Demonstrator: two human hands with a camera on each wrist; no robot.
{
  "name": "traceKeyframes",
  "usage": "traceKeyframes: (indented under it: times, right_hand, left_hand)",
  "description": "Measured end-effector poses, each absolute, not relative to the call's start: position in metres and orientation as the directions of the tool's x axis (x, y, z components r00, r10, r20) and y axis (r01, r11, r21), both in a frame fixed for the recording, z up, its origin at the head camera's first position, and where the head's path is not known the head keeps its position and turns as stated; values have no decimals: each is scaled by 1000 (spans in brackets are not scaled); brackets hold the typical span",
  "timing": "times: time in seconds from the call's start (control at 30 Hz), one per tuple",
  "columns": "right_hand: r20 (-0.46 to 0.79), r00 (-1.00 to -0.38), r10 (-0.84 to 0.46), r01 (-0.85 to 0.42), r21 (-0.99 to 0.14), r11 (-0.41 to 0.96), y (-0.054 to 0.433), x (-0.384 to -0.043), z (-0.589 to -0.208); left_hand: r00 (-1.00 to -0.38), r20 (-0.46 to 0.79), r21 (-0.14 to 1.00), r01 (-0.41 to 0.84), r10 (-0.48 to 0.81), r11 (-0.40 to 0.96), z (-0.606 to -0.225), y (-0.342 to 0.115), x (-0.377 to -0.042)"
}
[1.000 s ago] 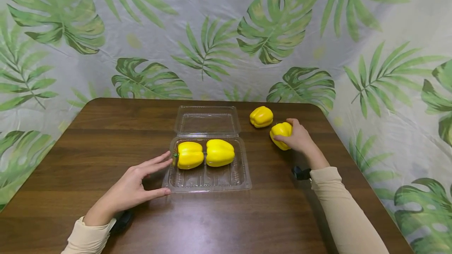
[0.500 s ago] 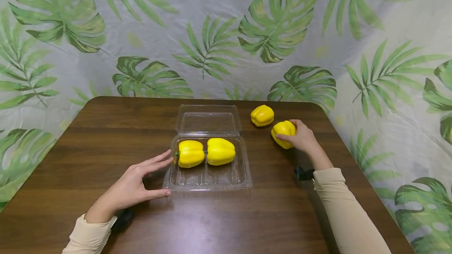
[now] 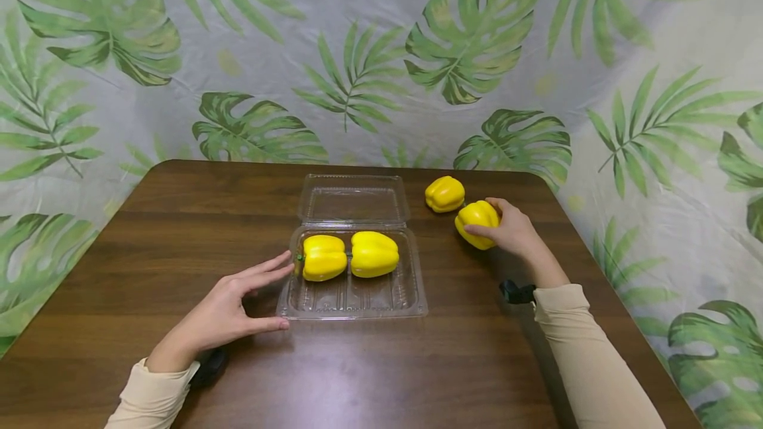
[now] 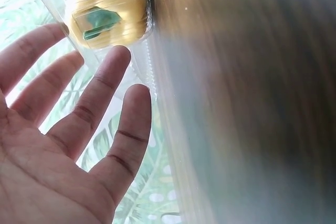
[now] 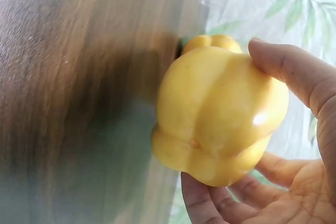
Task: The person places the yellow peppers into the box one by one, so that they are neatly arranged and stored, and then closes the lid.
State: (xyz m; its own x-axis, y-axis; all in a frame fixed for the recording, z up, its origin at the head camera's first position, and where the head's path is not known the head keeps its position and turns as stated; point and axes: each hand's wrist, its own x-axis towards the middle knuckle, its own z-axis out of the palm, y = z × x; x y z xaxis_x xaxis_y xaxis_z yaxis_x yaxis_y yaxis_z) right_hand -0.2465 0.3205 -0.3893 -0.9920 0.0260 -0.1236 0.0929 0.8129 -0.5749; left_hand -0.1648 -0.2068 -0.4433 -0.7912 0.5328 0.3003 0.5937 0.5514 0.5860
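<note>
My right hand (image 3: 517,234) grips a yellow bell pepper (image 3: 479,222) between thumb and fingers, right of the container; the right wrist view shows that pepper (image 5: 215,114) close up, with fingers curled under it. A clear plastic clamshell container (image 3: 411,306) lies with its lid (image 3: 354,200) folded back. Two yellow bell peppers, a left one (image 3: 324,258) and a right one (image 3: 374,255), lie end to end along its back half. My left hand (image 3: 223,313) is spread with extended fingers at the container's left side. In the left wrist view, its fingertips (image 4: 119,56) are at the container wall.
Another yellow bell pepper (image 3: 445,194) lies on the brown wooden table (image 3: 369,376), just behind the held one. A leaf-patterned cloth (image 3: 369,71) hangs behind the table's back edge.
The held bell pepper seems slightly raised in my right hand, and more of it shows now. My left hand and the container hold their places; the head view has shifted slightly.
</note>
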Motion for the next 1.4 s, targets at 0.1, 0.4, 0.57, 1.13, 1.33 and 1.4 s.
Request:
traceKeyframes:
  times: [0.1, 0.4, 0.57, 1.13, 1.33, 1.4]
  right_hand:
    - [-124, -992, 3, 75, -583, 809, 316, -243, -383]
    - [-95, -993, -76, -9, -570, 822, 301, -233, -367]
    - [-73, -991, -113, -52, -569, 821, 295, -228, -362]
    - [-28, -980, -198, -141, -605, 784, 266, -210, -346]
    - [-3, -971, -237, -188, -601, 777, 252, -205, -340]
    - [2, -967, -253, -203, -603, 772, 247, -203, -339]
  left_hand:
    - [-789, 303, 589, 596, 535, 546, -444, -206, -164]
    - [-786, 315, 589, 602, 532, 539, -445, -204, -163]
    - [-786, 316, 596, 600, 531, 534, -447, -204, -163]
    - [-786, 311, 599, 599, 535, 531, -450, -206, -163]
    - [-783, 317, 595, 603, 535, 531, -451, -206, -164]
    - [-784, 318, 595, 603, 534, 532, -451, -206, -164]
